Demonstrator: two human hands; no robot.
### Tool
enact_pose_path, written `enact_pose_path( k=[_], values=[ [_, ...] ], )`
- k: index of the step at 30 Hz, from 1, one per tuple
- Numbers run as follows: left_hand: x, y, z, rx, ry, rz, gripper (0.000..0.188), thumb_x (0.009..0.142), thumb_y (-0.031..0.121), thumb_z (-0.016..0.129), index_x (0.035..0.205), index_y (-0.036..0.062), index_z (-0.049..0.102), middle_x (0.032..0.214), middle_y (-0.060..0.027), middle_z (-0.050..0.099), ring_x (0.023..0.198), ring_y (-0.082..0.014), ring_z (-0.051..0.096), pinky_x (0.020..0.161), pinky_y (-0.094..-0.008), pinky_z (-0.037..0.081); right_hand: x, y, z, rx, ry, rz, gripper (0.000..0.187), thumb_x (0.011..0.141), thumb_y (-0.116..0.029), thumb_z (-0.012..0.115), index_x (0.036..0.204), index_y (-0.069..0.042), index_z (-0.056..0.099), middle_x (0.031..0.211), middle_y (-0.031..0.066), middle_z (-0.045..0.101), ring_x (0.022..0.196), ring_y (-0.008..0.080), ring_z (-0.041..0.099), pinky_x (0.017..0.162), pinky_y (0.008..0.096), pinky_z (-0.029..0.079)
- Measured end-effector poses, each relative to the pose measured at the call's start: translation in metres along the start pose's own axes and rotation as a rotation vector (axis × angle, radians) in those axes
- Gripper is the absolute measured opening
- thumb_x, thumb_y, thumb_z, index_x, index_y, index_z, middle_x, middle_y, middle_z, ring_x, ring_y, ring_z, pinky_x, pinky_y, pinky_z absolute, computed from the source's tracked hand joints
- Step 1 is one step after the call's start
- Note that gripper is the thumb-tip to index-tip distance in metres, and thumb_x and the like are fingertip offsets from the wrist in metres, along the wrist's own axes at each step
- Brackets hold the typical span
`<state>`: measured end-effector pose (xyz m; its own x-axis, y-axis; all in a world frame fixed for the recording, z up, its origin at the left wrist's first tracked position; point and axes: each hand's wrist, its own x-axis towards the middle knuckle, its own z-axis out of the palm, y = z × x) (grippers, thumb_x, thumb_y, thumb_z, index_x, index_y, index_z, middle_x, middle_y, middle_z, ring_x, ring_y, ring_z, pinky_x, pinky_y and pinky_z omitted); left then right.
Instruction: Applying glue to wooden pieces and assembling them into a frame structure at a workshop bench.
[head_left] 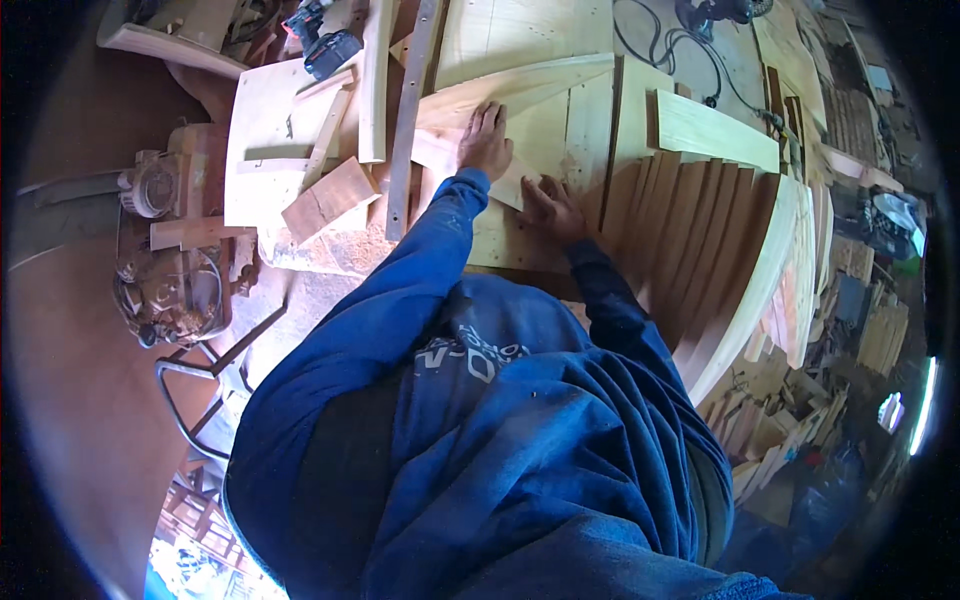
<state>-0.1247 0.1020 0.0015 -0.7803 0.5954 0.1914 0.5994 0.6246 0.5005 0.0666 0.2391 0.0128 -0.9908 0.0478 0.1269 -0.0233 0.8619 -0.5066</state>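
Observation:
My left hand point(485, 141) lies on pale wooden pieces on the workbench, its fingers stretched over a long curved, tapering board point(545, 80). To its right and nearer my body, my right hand point(553, 209) rests with fingers apart at the end of a pale wooden piece point(513, 186) that runs beneath my left hand. Both hands touch the wood from above, and neither is wrapped round anything. Just left of my left hand, a long dark strip with holes point(404, 135) runs away from me. How the pieces under my palms meet is hidden.
Several curved boards stand packed together point(700, 215) at right. A cordless drill point(325, 45) lies among offcuts at far left, near a loose wooden block point(328, 198). At far right is a corded tool point(715, 14). A dusty machine with a motor point(165, 240) stands left of the bench.

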Motion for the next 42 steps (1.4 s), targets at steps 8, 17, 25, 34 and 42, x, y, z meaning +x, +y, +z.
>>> enact_pose_path(
  k=[8, 17, 25, 34, 42],
  values=[
    [0.015, -0.006, 0.004, -0.018, 0.005, 0.007, 0.067, 0.089, 0.021, 0.061, 0.15, -0.0028, 0.049, 0.157, -0.0186, 0.045, 0.152, -0.0357, 0.035, 0.129, -0.0462, 0.028, 0.009, 0.011, -0.001, -0.033, -0.055, 0.005, 0.082, 0.08, -0.041, 0.088, 0.153, -0.022, 0.057, 0.142, 0.0216, 0.057, 0.115, 0.0388, 0.064, 0.098, 0.0492, 0.056],
    [0.016, -0.008, 0.001, -0.026, 0.032, 0.041, 0.067, 0.087, 0.018, 0.063, 0.149, -0.0032, 0.05, 0.154, -0.0209, 0.047, 0.149, -0.0381, 0.038, 0.125, -0.0476, 0.034, 0.011, 0.011, -0.003, -0.044, -0.064, -0.016, 0.079, 0.082, -0.042, 0.086, 0.154, -0.023, 0.057, 0.143, 0.0203, 0.056, 0.118, 0.0389, 0.06, 0.104, 0.0529, 0.051],
    [0.025, -0.01, 0.002, -0.034, 0.043, 0.048, 0.067, 0.086, 0.018, 0.065, 0.148, -0.0041, 0.05, 0.152, -0.0207, 0.048, 0.148, -0.0379, 0.04, 0.125, -0.0473, 0.035, 0.021, 0.006, -0.01, -0.08, -0.05, -0.011, 0.079, 0.082, -0.036, 0.083, 0.155, -0.026, 0.053, 0.141, 0.0211, 0.058, 0.117, 0.0415, 0.062, 0.101, 0.0528, 0.051],
    [0.038, -0.014, 0.004, -0.02, 0.029, 0.046, 0.069, 0.087, 0.02, 0.065, 0.149, -0.0031, 0.049, 0.153, -0.0206, 0.048, 0.147, -0.0387, 0.04, 0.125, -0.0476, 0.035, 0.032, 0.011, -0.011, -0.104, -0.009, -0.039, 0.071, 0.087, -0.042, 0.079, 0.152, -0.022, 0.057, 0.141, 0.0214, 0.058, 0.115, 0.0421, 0.063, 0.101, 0.0529, 0.05],
    [0.05, -0.017, 0.004, -0.041, 0.035, 0.062, 0.066, 0.087, 0.02, 0.065, 0.148, -0.0019, 0.051, 0.153, -0.021, 0.047, 0.148, -0.039, 0.04, 0.125, -0.048, 0.035, 0.039, 0.026, -0.006, -0.122, -0.118, 0.066, 0.078, 0.086, -0.049, 0.082, 0.156, -0.03, 0.053, 0.148, 0.0185, 0.053, 0.122, 0.044, 0.056, 0.105, 0.0524, 0.051]
  ],
)
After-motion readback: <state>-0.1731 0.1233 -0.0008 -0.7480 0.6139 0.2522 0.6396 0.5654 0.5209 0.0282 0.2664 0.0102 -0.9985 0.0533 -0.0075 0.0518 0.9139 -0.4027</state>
